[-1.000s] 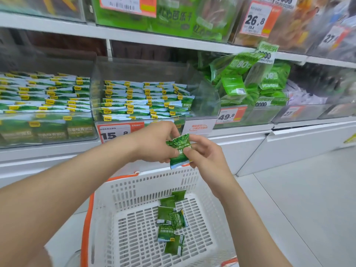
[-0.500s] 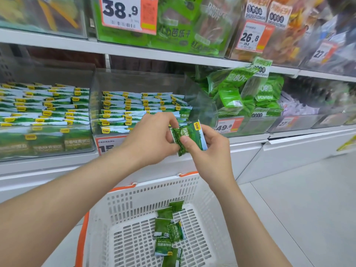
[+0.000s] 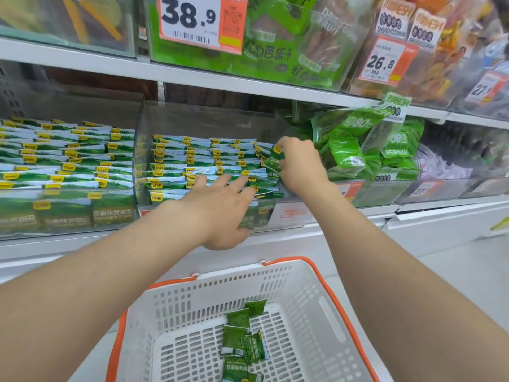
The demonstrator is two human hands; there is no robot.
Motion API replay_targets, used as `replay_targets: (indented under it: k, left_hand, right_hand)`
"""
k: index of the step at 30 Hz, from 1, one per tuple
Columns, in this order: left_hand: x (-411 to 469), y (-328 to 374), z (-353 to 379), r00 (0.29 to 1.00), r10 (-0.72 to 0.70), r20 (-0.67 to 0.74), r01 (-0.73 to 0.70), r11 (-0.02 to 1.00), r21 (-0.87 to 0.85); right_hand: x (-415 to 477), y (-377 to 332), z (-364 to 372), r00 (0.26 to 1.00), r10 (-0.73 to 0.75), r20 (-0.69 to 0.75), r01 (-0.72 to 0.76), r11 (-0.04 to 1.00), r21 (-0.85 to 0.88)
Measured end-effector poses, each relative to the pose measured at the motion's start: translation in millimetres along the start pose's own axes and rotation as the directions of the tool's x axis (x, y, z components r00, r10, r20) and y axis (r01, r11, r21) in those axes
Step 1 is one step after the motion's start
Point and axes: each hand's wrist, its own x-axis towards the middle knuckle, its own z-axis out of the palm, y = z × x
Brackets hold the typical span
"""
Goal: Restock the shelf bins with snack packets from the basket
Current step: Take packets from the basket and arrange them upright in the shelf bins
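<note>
A clear shelf bin (image 3: 209, 117) in the middle holds rows of green and white snack packets (image 3: 190, 161). My right hand (image 3: 301, 164) pinches one green packet (image 3: 275, 159) at the bin's right end, just above the rows. My left hand (image 3: 220, 208) reaches over the bin's front wall with fingers spread flat on the front packets. Below, a white basket (image 3: 305, 301) with orange handles holds several small green packets (image 3: 242, 343) on its slotted floor.
A second clear bin (image 3: 68, 106) of the same packets stands to the left. Larger green bags (image 3: 360, 150) fill the bin to the right. An upper shelf (image 3: 192, 75) with price tags and bagged snacks hangs above. White floor lies at the right.
Both hands rose from in front of the bin and reached into it. My right hand carried the packet up to the bin's right end; my left hand let go and spread over the front rows.
</note>
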Motion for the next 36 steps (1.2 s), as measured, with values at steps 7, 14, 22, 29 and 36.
replay_targets:
  k: [7, 14, 22, 29, 36]
  left_hand:
    - [5, -1, -2, 0.999, 0.022, 0.037, -0.021, 0.999, -0.045]
    - [5, 0, -4, 0.999, 0.006, 0.049, -0.004, 0.999, -0.051]
    - [3, 2, -4, 0.999, -0.004, 0.048, 0.007, 0.997, -0.077]
    - [-1, 18, -2, 0.980, -0.127, -0.153, 0.113, 0.989, -0.097]
    - [-10, 51, -4, 0.806, -0.068, -0.588, -0.022, 0.989, -0.145]
  right_hand:
    - [30, -4, 14, 0.958, -0.115, 0.263, 0.184, 0.949, -0.256]
    - [39, -17, 17, 0.929, -0.090, 0.359, 0.192, 0.946, -0.260]
    - [41, -3, 27, 0.967, -0.043, 0.253, 0.088, 0.982, -0.169]
    - [3, 12, 18, 0.995, 0.084, 0.059, -0.095, 0.971, 0.219]
    - [-118, 0, 15, 0.787, 0.224, -0.575, 0.174, 0.813, 0.555]
